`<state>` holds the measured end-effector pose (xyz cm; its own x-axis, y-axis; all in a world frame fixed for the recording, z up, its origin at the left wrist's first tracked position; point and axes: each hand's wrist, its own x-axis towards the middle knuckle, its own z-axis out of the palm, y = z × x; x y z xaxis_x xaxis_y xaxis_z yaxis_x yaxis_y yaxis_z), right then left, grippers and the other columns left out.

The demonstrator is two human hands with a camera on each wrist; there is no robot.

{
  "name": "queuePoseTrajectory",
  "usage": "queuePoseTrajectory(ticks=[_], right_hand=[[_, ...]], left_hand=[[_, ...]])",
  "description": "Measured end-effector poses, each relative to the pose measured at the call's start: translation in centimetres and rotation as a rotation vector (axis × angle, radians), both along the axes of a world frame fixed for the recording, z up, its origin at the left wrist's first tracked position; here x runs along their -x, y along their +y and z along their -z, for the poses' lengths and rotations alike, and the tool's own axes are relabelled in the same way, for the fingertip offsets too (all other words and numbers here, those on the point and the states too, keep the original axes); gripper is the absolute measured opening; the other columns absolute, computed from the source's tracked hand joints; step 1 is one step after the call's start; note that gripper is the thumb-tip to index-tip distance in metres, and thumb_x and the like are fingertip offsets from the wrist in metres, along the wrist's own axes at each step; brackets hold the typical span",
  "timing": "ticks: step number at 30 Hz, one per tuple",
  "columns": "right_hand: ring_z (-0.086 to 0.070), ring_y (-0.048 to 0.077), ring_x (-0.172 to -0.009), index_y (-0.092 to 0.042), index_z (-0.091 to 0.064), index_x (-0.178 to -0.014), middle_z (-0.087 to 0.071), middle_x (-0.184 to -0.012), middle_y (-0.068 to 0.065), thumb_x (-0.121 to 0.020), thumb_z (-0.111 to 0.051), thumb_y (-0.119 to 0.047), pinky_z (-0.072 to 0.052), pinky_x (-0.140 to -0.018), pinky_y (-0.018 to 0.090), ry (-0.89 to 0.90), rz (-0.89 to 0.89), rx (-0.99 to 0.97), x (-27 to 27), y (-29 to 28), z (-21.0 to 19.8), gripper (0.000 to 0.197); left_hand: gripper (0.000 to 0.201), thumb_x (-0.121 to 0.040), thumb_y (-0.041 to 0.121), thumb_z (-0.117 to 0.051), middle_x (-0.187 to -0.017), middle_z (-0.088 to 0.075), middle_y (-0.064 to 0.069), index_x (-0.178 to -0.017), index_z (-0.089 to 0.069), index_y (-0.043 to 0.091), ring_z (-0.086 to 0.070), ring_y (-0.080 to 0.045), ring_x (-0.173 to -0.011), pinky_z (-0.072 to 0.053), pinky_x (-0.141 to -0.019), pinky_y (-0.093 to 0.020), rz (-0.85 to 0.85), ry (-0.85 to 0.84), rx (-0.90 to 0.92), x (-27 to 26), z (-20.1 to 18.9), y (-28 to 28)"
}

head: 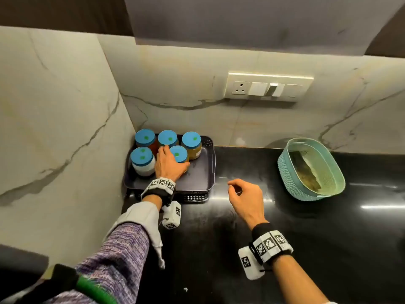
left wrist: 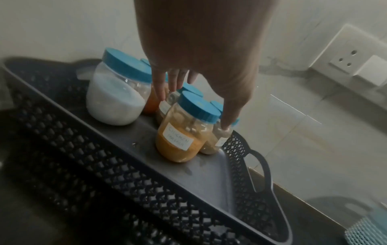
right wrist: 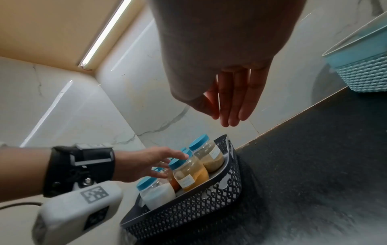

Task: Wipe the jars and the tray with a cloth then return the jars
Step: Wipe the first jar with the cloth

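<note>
Right hand [head: 245, 200] loosely curled, empty; left hand [head: 168, 164] spread over orange jar [left wrist: 178, 145]; five jars [head: 142, 165] in one tray [head: 197, 181].

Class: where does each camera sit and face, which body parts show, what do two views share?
Head: on head, facing down at dark perforated plastic tray; left hand, right hand show.
Left wrist: on left wrist, along left hand towards blue-lidded clear jars.
Right wrist: on right wrist, facing tray; both hands show.
Shared: tray and jars.
</note>
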<state>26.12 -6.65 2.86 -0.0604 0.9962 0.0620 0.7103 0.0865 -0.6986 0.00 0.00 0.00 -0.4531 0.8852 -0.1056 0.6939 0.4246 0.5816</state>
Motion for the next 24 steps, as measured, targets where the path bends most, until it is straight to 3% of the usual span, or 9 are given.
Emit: queuePoseTrajectory(ticks=[3,6,10,15,18,19,20,22,24], right_hand=[[-0.07,0.007,-0.075,-0.023,-0.081,-0.096,-0.077,-0.082,-0.011,-0.093,-0.069,-0.017,-0.06,-0.078,0.029,0.022,0.045,0.018,0.4,0.2,0.0,0.014],[-0.071,0.004,-0.077,-0.022,-0.081,-0.097,-0.077,-0.084,-0.011,-0.094,-0.069,-0.015,-0.059,-0.078,0.024,0.035,0.036,0.023,1.0,-0.4,0.3,0.014],[-0.071,0.003,-0.08,-0.023,-0.082,-0.098,-0.078,-0.087,-0.012,-0.093,-0.07,-0.016,-0.058,-0.078,0.021,0.052,0.051,-0.01,1.3,-1.0,0.7,0.015],[-0.071,0.0,-0.082,-0.021,-0.082,-0.099,-0.077,-0.087,-0.012,-0.093,-0.071,-0.011,-0.054,-0.076,0.012,0.105,0.08,-0.035,1.4,-0.4,0.5,0.015],[-0.069,-0.002,-0.079,-0.02,-0.082,-0.097,-0.075,-0.084,-0.012,-0.092,-0.072,-0.01,-0.05,-0.073,0.005,0.084,0.05,-0.037,1.0,-0.6,0.4,0.015],[-0.069,-0.001,-0.077,-0.02,-0.082,-0.096,-0.076,-0.083,-0.011,-0.092,-0.071,-0.01,-0.051,-0.073,0.006,0.081,0.085,-0.015,0.6,-0.6,0.7,0.015],[-0.07,0.002,-0.076,-0.02,-0.082,-0.096,-0.077,-0.084,-0.009,-0.091,-0.071,-0.011,-0.053,-0.075,0.009,0.02,0.248,-0.011,-5.5,-4.0,0.0,0.015],[-0.072,0.008,-0.076,-0.021,-0.082,-0.097,-0.079,-0.085,-0.007,-0.09,-0.071,-0.014,-0.059,-0.08,0.023,0.027,0.271,0.004,-5.8,-4.0,1.0,0.015],[-0.073,0.009,-0.077,-0.023,-0.081,-0.099,-0.079,-0.086,-0.008,-0.088,-0.07,-0.02,-0.061,-0.083,0.031,0.006,0.268,0.042,-6.0,-4.1,1.8,0.016]], left_hand=[[0.11,-0.072,0.044,-0.091,-0.15,-0.042,-0.02,-0.154,-0.03,0.003,-0.045,-0.041,-0.138,-0.041,-0.11,-0.049,-0.002,-0.028,0.059,0.8,1.0,1.1],[0.092,-0.069,0.039,-0.092,-0.139,-0.052,-0.019,-0.141,-0.045,0.005,-0.053,-0.042,-0.128,-0.047,-0.101,-0.049,0.007,-0.022,0.039,1.0,1.8,1.3],[0.075,-0.06,0.039,-0.095,-0.12,-0.058,-0.012,-0.119,-0.06,0.009,-0.057,-0.034,-0.112,-0.052,-0.087,-0.044,0.017,-0.055,-0.159,1.1,1.4,0.1],[0.074,-0.062,0.039,-0.093,-0.114,-0.054,-0.005,-0.12,-0.055,0.011,-0.053,-0.02,-0.103,-0.045,-0.081,-0.026,0.163,-0.05,-0.505,-0.4,-1.5,-4.3],[0.074,-0.062,0.042,-0.092,-0.115,-0.052,-0.001,-0.12,-0.054,0.015,-0.052,-0.014,-0.102,-0.047,-0.078,-0.024,0.291,-0.099,-0.463,-3.2,-2.2,-8.2],[0.072,-0.062,0.043,-0.092,-0.113,-0.052,0.001,-0.118,-0.055,0.016,-0.054,-0.015,-0.099,-0.048,-0.076,-0.025,0.35,-0.118,-0.417,-3.9,-1.7,-8.8],[0.071,-0.06,0.044,-0.091,-0.111,-0.053,0.002,-0.115,-0.055,0.017,-0.056,-0.016,-0.096,-0.049,-0.074,-0.027,0.51,-0.209,-0.341,-10.5,-1.2,-10.2],[0.069,-0.057,0.045,-0.088,-0.107,-0.053,0.004,-0.111,-0.055,0.019,-0.058,-0.019,-0.092,-0.052,-0.073,-0.033,0.545,-0.188,-0.176,-10.9,0.1,-11.6],[0.069,-0.055,0.046,-0.085,-0.105,-0.052,0.005,-0.111,-0.054,0.02,-0.056,-0.018,-0.092,-0.053,-0.074,-0.039,0.558,-0.173,-0.123,-11.0,1.6,-12.5]])
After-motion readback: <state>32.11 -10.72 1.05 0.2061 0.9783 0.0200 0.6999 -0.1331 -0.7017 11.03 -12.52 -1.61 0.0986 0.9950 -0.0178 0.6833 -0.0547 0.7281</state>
